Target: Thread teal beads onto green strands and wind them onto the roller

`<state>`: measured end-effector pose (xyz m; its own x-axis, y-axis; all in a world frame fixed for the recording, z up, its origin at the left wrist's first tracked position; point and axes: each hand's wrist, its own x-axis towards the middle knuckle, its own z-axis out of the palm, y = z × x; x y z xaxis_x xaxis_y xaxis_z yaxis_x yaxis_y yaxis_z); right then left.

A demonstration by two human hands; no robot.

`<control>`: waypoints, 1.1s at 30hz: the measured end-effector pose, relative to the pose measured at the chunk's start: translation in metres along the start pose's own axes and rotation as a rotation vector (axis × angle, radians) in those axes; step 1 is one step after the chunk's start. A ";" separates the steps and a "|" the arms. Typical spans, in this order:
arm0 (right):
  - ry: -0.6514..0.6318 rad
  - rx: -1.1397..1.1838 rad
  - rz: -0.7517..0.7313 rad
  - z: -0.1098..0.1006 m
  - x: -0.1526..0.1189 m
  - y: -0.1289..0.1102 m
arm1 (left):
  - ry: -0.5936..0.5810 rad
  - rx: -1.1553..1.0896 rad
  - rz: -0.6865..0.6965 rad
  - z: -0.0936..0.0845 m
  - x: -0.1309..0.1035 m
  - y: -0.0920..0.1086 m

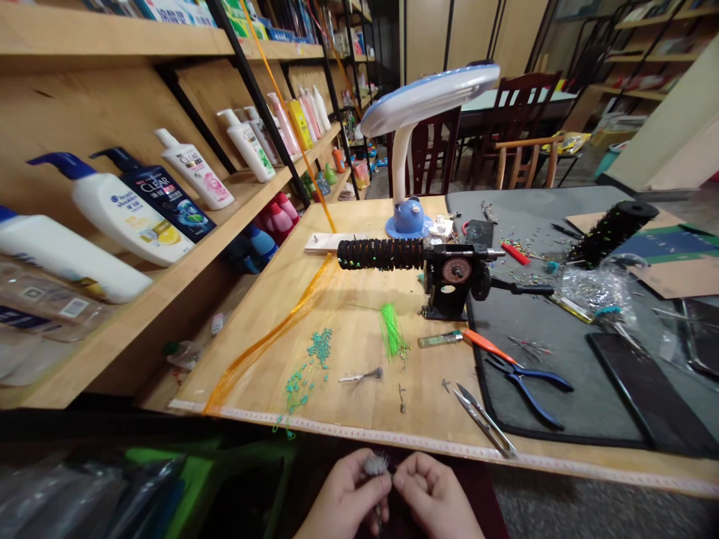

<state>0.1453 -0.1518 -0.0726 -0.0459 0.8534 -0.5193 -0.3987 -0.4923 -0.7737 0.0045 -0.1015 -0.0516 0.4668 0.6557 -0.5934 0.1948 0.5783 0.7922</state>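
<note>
Below the table's front edge, my left hand (348, 494) is closed around a small grey bristly bundle (376, 465), its tufted end showing above the fingers. My right hand (432, 494) is pinched close beside it, the fingertips almost meeting the left thumb; whatever it grips is hidden. On the wood in front lie a bundle of green strands (392, 333), a small white bundle with a grey end (361, 376) and strung turquoise beads (320, 348). Metal thread snips (486, 421) rest at the table edge to the right.
A black hand-cranked winder (449, 281) carries a ribbed black roll (382, 254). Orange strands (264, 340) cross the table's left side. Blue-handled pliers (531, 385), an orange-handled tool (488, 344) and a dark phone-like slab (645, 389) occupy the grey mat. Behind stands a lamp (407, 217); bottle shelves (247, 198) flank the left.
</note>
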 end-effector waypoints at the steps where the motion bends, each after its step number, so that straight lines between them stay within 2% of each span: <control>1: 0.008 0.002 -0.007 0.000 0.000 0.001 | 0.005 0.021 0.006 0.001 -0.001 0.002; 8: 0.054 -0.028 -0.047 -0.004 0.004 0.008 | 0.013 0.083 0.003 0.005 -0.002 0.007; 17: 0.135 -0.021 -0.045 -0.004 -0.002 -0.003 | 0.014 0.011 -0.009 0.004 -0.002 0.006; 20: 0.141 -0.037 -0.044 -0.004 -0.002 -0.004 | 0.008 -0.036 -0.005 0.004 -0.002 0.005; 33: 0.111 -0.062 -0.077 -0.002 -0.005 -0.008 | 0.060 0.035 0.088 0.004 -0.003 0.009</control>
<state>0.1508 -0.1530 -0.0645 0.0853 0.8666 -0.4916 -0.3401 -0.4384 -0.8319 0.0084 -0.0999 -0.0424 0.4316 0.7317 -0.5276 0.1853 0.5005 0.8457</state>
